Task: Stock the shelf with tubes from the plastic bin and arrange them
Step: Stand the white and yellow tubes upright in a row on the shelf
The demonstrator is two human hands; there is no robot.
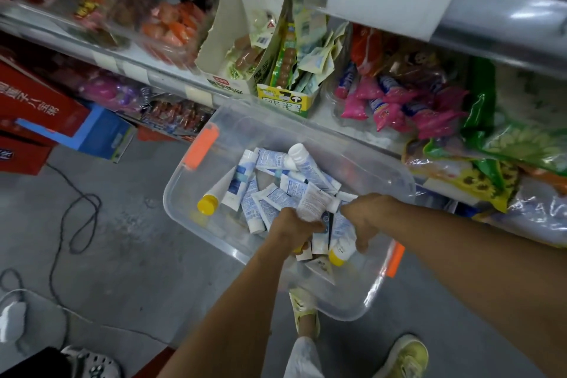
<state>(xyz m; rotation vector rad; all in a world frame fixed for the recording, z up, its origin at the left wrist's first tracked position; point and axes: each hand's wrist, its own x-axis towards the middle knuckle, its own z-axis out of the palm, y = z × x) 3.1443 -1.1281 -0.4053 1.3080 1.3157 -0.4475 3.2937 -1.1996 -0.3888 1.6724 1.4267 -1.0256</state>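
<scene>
Nearest to you, your yellow-green shoes [405,356] stood on the grey floor [138,239]. Both your arms reached down into the clear plastic bin [346,310]. Your left hand [291,228] was closed around a white tube [313,204], which stuck up from the fist. Your right hand [366,215], just beside it, had its fingers curled around a tube with a yellow cap [339,250], the cap pointing down. Whether this hand held more tubes, I could not tell. The other tubes [276,190] lay in a loose heap inside the bin, beyond your hands. An orange clip [202,146] sat on the bin's left rim. Behind the bin was the shelf [171,80], carrying open cardboard boxes [242,40] and pink packets [399,107].
</scene>
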